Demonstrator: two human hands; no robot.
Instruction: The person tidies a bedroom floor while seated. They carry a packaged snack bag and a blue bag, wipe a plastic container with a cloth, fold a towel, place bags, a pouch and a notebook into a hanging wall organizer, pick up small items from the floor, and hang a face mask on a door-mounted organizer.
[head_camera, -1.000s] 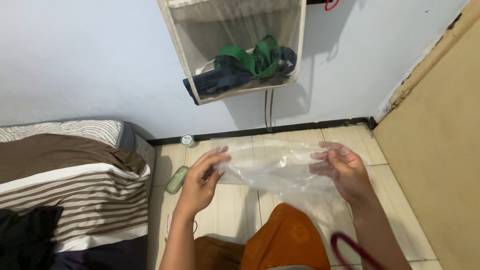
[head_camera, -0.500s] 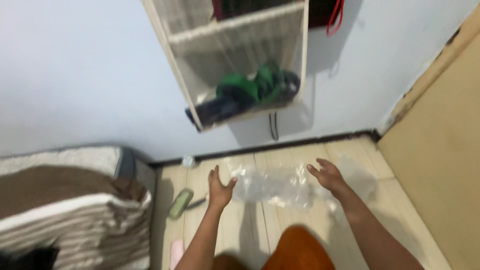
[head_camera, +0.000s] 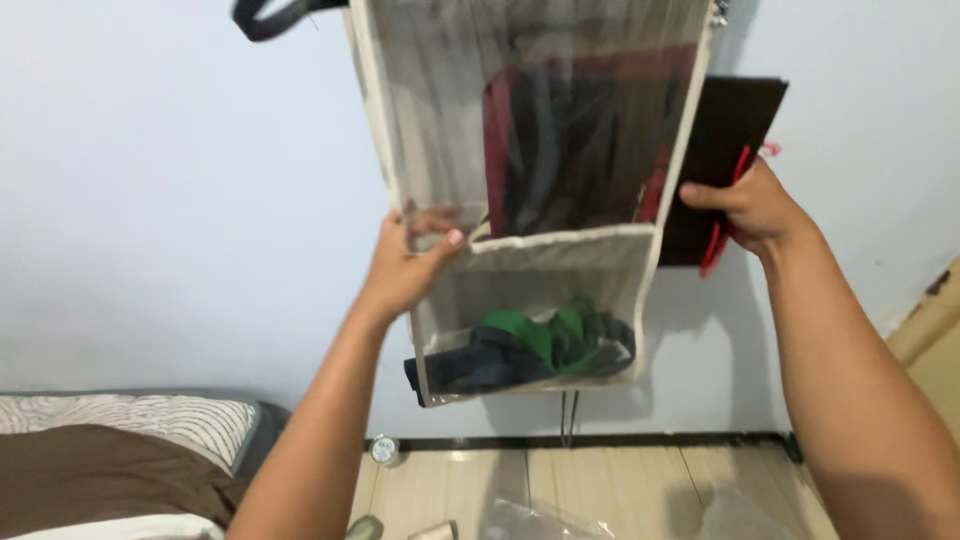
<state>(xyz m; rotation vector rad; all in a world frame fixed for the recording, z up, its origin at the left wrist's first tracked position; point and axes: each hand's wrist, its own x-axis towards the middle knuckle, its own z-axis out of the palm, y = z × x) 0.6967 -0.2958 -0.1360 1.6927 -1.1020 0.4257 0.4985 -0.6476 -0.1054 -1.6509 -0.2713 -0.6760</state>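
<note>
A hanging organiser (head_camera: 520, 130) with cream trim and sheer mesh sides hangs against the pale wall (head_camera: 170, 200), between the two raised hands. The left hand (head_camera: 410, 265) grips its left front edge, at the height of the shelf between the upper and lower compartments, fingers curled onto the mesh and thumb on the cream shelf edge. The right hand (head_camera: 750, 205) is at the organiser's right side, just beside its outer edge, closed on a dark flat bag (head_camera: 725, 150) with red handles (head_camera: 715, 240) that hangs behind and to the right of the organiser. The hands are well apart, one on each side.

The upper compartment holds dark and red items, blurred through the mesh. The lower compartment holds green (head_camera: 545, 330) and dark folded cloths (head_camera: 470, 365), below both hands.

Down on the wooden floor (head_camera: 620, 490) lies clear plastic (head_camera: 545, 522), and a small round object (head_camera: 383, 450) sits by the skirting. A bed (head_camera: 110, 450) with brown and striped covers is at lower left.
</note>
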